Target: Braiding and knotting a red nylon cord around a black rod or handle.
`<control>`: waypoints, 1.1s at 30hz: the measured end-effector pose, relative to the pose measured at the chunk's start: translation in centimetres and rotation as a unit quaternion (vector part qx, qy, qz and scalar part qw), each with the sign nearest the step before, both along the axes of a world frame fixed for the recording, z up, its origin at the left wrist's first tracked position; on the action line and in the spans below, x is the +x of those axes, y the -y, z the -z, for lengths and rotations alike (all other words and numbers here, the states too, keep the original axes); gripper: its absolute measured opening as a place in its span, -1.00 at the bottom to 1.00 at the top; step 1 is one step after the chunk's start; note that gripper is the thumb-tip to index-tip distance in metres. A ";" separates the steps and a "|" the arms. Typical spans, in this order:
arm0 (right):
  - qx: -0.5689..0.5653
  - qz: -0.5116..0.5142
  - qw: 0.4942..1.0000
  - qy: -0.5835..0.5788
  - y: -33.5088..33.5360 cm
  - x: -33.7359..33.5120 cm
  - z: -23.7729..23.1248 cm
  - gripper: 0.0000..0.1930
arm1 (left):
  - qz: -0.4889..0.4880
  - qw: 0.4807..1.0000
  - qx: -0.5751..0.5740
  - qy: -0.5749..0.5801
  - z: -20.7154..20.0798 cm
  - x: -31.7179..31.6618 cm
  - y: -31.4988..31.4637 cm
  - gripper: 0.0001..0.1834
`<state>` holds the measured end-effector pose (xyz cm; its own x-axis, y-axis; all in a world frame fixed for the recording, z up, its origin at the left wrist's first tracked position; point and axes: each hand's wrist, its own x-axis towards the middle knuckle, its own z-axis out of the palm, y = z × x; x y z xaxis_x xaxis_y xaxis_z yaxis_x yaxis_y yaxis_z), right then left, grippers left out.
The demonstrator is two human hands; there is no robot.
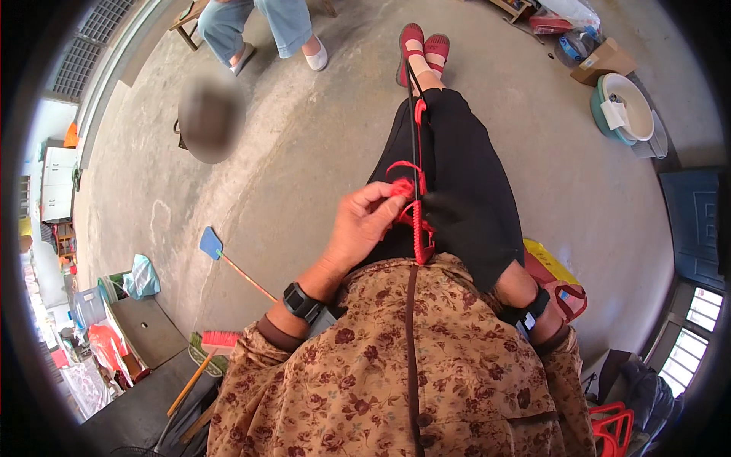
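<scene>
Floral jacket, brown with dark red flowers, is nearest the camera; black trousers extend beyond its hem and form the lap that carries the work; black cord, drawn straight, runs along the lap from the red shoes toward the waist edge; red braided band lies along this line near the middle of the waist edge; red cord is bunched just beyond the band, with a loop standing out to the left; a further red piece sits at the black cord near the far edge of the lap.

Left grip: closed, thumb and fingertips pinching the red cord just left of the black cord; black watch on the wrist. Right grip: at the right edge of the lap, fingers hidden; open or closed cannot be told.

Floor: red-and-yellow bag beside the right forearm; blue fly swatter left of the left forearm; seated person in light blue trousers at the far left edge; nested basins near the far right corner.
</scene>
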<state>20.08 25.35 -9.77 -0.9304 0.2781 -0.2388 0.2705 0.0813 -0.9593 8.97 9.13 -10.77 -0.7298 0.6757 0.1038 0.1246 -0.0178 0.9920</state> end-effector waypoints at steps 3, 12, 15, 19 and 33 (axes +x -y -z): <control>0.060 0.053 0.997 -0.009 -0.6 -0.4 -1.7 -0.76 | 0.003 0.964 0.000 0.267 -1.8 -1.6 1.9 -0.80; 0.371 -0.175 0.899 -0.153 -0.2 -5.4 -7.8 -0.78 | 0.131 0.928 0.099 0.334 -10.7 -4.1 8.5 -0.78; 0.224 -0.218 0.943 -0.112 0.0 -6.5 -7.7 -0.80 | 0.098 0.961 0.142 0.218 -11.9 -4.8 10.4 -0.73; -0.323 -0.038 0.943 -0.067 -1.1 -5.8 -7.6 -0.83 | 0.016 0.982 0.087 0.167 -11.4 -6.2 11.9 -0.74; -0.304 0.028 0.951 -0.051 -1.8 2.5 -10.6 -0.88 | 0.014 0.962 -0.271 0.031 -4.0 0.4 0.0 -0.70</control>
<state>22.57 27.16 0.85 -0.9448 0.1683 -0.2810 0.1612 -0.5080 -0.8461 9.33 9.12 -6.75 -0.7044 0.6373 -0.3124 0.0710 0.5012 0.8624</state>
